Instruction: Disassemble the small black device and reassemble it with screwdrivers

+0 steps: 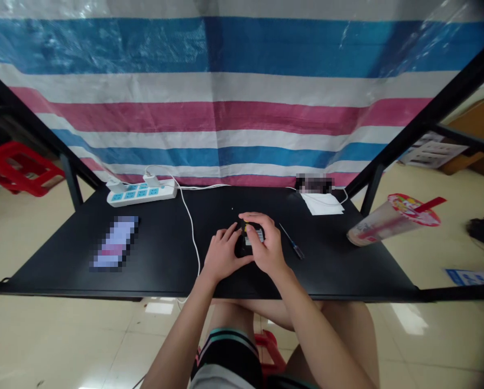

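Pinching is done by the right hand (pixel 265 246) and left hand (pixel 223 255) to keep the black gadget (pixel 247 243) still, and a screwdriver (pixel 292 242) is left just beside them within easy reach.

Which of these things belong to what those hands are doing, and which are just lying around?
In use: left hand, right hand, small black labelled device, probably the screwdriver beside it.

Lying about: power strip, blurred flat object, white paper, plastic cup.
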{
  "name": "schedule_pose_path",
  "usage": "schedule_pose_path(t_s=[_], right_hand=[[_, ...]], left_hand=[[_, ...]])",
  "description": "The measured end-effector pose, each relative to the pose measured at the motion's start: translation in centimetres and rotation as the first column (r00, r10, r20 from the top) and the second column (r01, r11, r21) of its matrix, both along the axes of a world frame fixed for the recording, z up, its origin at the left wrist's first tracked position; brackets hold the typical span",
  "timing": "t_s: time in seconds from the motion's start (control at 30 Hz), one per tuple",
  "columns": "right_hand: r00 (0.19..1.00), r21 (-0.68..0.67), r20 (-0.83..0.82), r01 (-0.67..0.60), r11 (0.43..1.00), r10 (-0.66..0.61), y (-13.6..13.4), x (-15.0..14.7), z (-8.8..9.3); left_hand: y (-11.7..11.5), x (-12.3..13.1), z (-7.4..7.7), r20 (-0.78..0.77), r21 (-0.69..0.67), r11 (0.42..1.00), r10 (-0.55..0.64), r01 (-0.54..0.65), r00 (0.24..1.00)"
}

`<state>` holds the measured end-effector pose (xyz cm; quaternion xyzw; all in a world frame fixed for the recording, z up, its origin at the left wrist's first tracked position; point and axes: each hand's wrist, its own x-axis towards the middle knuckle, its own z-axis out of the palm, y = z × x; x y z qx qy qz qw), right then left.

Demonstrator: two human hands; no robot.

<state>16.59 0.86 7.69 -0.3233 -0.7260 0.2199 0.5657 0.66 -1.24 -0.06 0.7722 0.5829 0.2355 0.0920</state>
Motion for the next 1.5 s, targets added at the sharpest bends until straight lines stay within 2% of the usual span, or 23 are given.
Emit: schedule_pose_path(t_s=[0.17, 0.37, 0.57, 0.7, 0.87, 0.93, 1.0, 1.2, 1.33, 1.5], right_hand=[[0.995, 0.068, 0.003, 0.097, 0.993, -0.098, 0.2, -0.1, -0.4], [0.996, -0.028, -0.075, -0.040, 0.999, 0.038, 0.3, 0.2, -1.5], [0.999, 0.020, -0.018, 0.049, 0.999, -0.049, 0.3, 0.2, -1.6], [1.000, -0.010, 0.017, -0.009, 1.000, 0.009, 0.3, 0.2, -1.6], [0.996, 0.071, -0.018, 0.092, 0.993, -0.091, 0.5, 0.2, -2.2], [0.997, 0.071, -0.039, 0.073, 0.995, -0.071, 0.5, 0.2, -2.3], [0.998, 0.070, -0.028, 0.059, 0.996, -0.058, 0.5, 0.3, -2.1], [0.989, 0.129, 0.008, 0.144, 0.981, -0.146, 0.7, 0.5, -1.3], [0.996, 0.131, -0.004, 0.094, 0.987, -0.094, 0.6, 0.5, -1.3], [0.999, 0.033, 0.010, -0.033, 0.999, 0.033, 0.4, 0.6, -0.8]], left_hand=[[0.0, 0.0, 0.1, -0.007, -0.003, 1.000, 0.010, -0.010, 1.000], [-0.1, 0.0, 0.2, 0.005, -0.003, 1.000, 0.007, -0.007, 1.000], [-0.1, -0.1, 0.0, -0.002, -0.012, 1.000, 0.003, -0.003, 1.000], [0.0, -0.1, 0.0, 0.017, -0.013, 1.000, 0.002, -0.002, 1.000], [0.0, -0.1, 0.1, 0.027, -0.035, 0.999, -0.002, 0.003, 1.000], [0.0, -0.1, 0.1, 0.020, -0.036, 0.999, -0.001, 0.002, 1.000], [-0.1, -0.1, 0.1, 0.017, -0.032, 0.999, 0.001, 0.000, 1.000], [-0.1, -0.1, 0.0, 0.018, -0.012, 1.000, 0.004, -0.004, 1.000], [-0.1, 0.0, 0.1, 0.017, -0.015, 1.000, 0.007, -0.007, 1.000], [-0.2, 0.0, 0.2, 0.020, -0.012, 1.000, 0.004, -0.004, 1.000]])
